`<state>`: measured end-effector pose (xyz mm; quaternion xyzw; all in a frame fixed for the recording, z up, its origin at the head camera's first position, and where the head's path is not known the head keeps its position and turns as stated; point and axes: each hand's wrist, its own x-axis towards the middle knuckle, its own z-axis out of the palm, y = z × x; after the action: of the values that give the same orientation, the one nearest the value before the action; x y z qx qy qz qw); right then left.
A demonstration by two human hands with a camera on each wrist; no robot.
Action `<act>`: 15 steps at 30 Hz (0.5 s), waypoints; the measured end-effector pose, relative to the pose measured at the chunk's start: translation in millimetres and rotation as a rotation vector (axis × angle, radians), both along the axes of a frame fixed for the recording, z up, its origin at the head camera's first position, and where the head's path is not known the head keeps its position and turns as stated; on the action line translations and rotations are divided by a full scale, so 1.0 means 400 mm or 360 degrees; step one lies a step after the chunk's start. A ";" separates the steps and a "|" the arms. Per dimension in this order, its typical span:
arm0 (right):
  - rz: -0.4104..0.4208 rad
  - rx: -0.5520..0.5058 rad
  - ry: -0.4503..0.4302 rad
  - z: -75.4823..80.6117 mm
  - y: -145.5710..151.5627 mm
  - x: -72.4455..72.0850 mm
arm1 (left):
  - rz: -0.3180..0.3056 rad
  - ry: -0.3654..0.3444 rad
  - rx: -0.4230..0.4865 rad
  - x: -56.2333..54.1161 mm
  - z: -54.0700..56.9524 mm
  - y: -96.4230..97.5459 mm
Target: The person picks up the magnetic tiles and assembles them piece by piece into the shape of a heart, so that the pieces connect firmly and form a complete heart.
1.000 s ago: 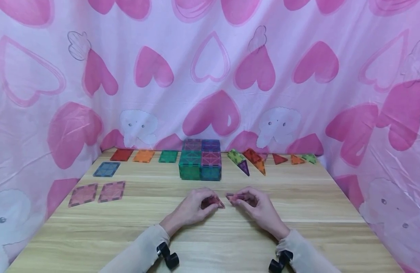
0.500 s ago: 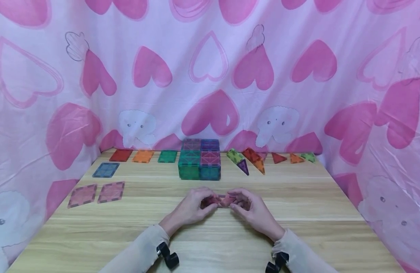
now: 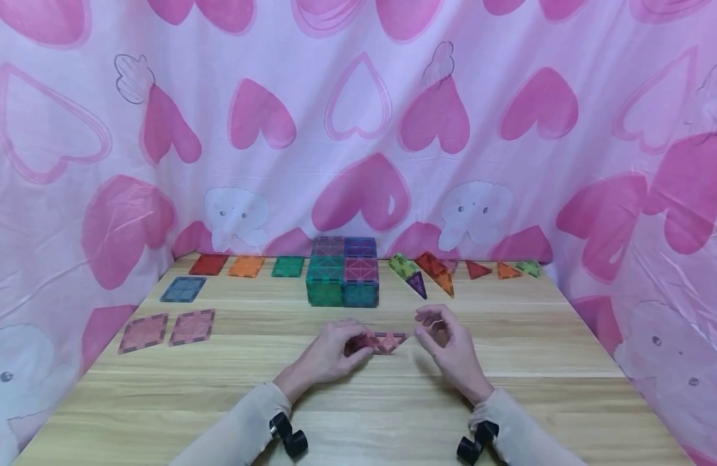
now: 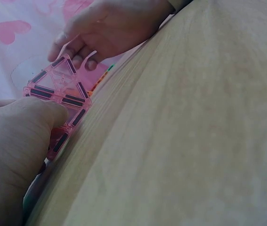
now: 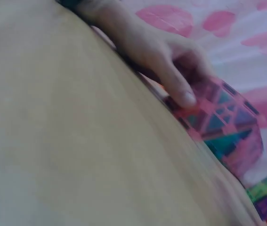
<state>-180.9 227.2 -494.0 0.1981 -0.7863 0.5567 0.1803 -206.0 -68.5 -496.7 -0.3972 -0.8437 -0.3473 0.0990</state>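
Note:
Two pink translucent triangular magnetic tiles (image 3: 389, 342) meet edge to edge just above the wooden table, in the middle of the head view. My left hand (image 3: 334, 351) pinches the left one between thumb and fingers, which hide part of it. In the left wrist view the joined tiles (image 4: 60, 80) show dark magnet strips along their edges. My right hand (image 3: 450, 353) is just right of the tiles and apart from them, its fingers loosely bent around nothing. The right wrist view shows my left thumb on the pink tiles (image 5: 227, 110).
Behind my hands stands a block of green, blue, pink and purple tiles (image 3: 342, 272). Two pink square tiles (image 3: 192, 327) lie at left, near a blue square (image 3: 183, 289). Red, orange and green squares line the back left. Several triangles, including a red one (image 3: 477, 269), lie at back right.
My right hand brought its pink triangle leftward against the one in my left hand, then let go and drew back to the right. My left hand has stayed nearly still.

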 end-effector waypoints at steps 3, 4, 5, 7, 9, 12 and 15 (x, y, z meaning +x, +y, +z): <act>-0.0153 -0.0041 0.0077 0.000 0.032 -0.023 | 0.0009 -0.0017 -0.0006 0.000 0.002 0.002; -0.0208 -0.0049 0.0094 0.000 0.045 -0.032 | 0.0010 -0.0019 -0.0008 0.000 0.003 0.002; -0.0263 -0.0055 0.0100 -0.001 0.059 -0.040 | 0.0010 -0.0022 -0.0007 0.000 0.003 0.002; -0.0370 -0.0045 0.0097 -0.002 0.087 -0.057 | 0.0009 -0.0026 -0.0002 0.001 0.003 0.002; -0.0476 -0.0025 0.0102 -0.004 0.116 -0.077 | 0.0005 -0.0025 0.0002 0.001 0.003 0.001; -0.0643 0.0023 0.0108 -0.005 0.156 -0.108 | -0.0003 -0.0030 0.0006 0.000 0.001 0.000; -0.0769 0.0046 0.0131 -0.008 0.189 -0.145 | 0.0001 -0.0037 -0.0003 -0.001 0.002 -0.003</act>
<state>-239.1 302.6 -497.0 0.0294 -0.8108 0.4776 0.3371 -206.2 -69.8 -495.9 -0.3930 -0.8452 -0.3511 0.0888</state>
